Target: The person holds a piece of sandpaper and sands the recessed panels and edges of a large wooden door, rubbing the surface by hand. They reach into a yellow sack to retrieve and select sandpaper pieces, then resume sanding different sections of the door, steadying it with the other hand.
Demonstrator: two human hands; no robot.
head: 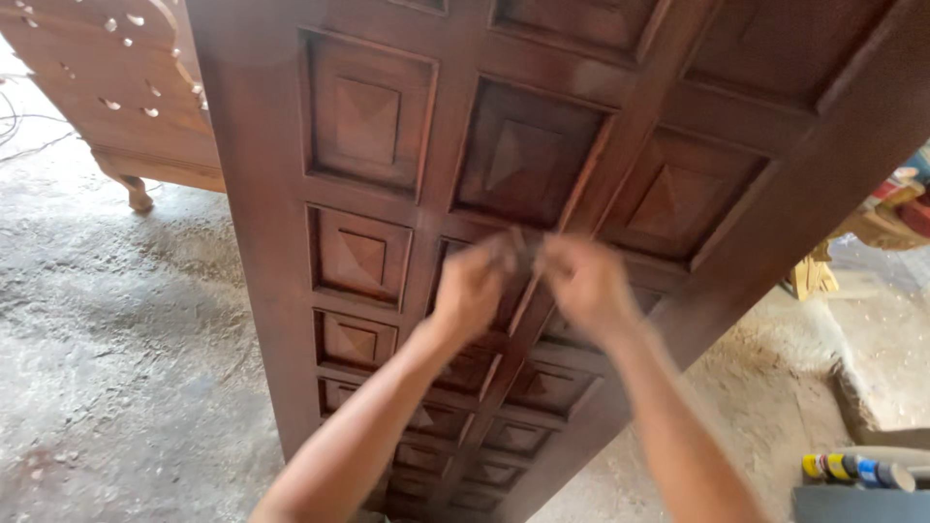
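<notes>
The floor (pixel 116 368) is grey, rough concrete with dust on it. A carved wooden furniture piece (pixel 116 107) stands at the back on a short curved leg (pixel 136 194). Small colourful cans (pixel 857 471) sit at the right.

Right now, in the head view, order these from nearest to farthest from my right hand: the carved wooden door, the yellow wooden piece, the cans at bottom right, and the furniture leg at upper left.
1. Carved wooden door: under the right hand, touching or almost.
2. Yellow wooden piece: right, past the door's edge.
3. Cans: bottom right corner.
4. Furniture leg: far upper left.
</notes>
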